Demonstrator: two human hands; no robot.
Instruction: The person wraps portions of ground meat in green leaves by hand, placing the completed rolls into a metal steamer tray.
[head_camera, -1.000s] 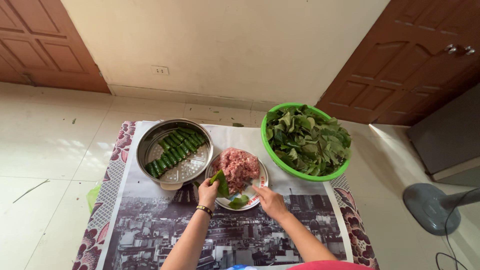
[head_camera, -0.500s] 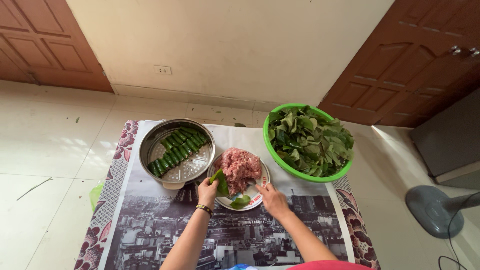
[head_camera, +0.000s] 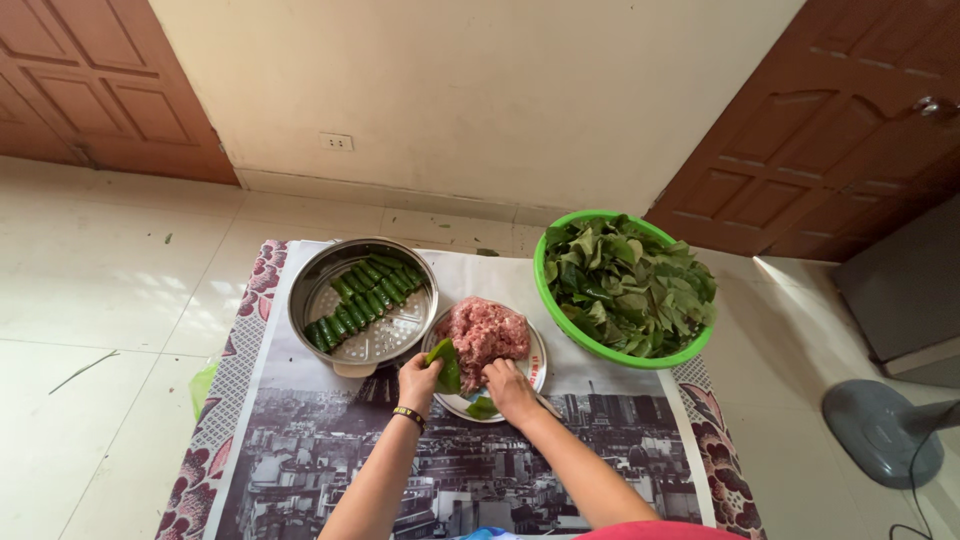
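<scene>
Far left of the left grip, a green scrap (head_camera: 201, 385) is lying on the tiled floor (head_camera: 90, 290) at the edge of the printed mat (head_camera: 300, 450). Up and left of that grip, a perforated metal steamer pan (head_camera: 362, 300) is sitting on the mat, carrying a row of rolled green leaf parcels (head_camera: 362, 295) laid side by side.

The left hand (head_camera: 418, 380), with a dark bracelet (head_camera: 407, 414) at the wrist, is holding a folded green leaf (head_camera: 447, 366); its grip is closing narrow around the leaf's lower edge, just beside the rim of the white plate (head_camera: 538, 362). The leaf is standing over the near left part of the plate, touching the mound of minced meat (head_camera: 482, 332) or lying just against it; I cannot tell which.

The right hand (head_camera: 510, 385) is resting over the plate's near edge, fingers reaching into the meat. Its grip is facing away from the camera, so I cannot tell whether it is pinching anything. A second small leaf (head_camera: 482, 407) is lying on the plate between the two hands.

Up and right of the right grip, a green basin (head_camera: 600, 348) is holding a heap of loose leaves (head_camera: 630, 280). Far right, a grey fan base (head_camera: 880, 430) is standing on the floor
</scene>
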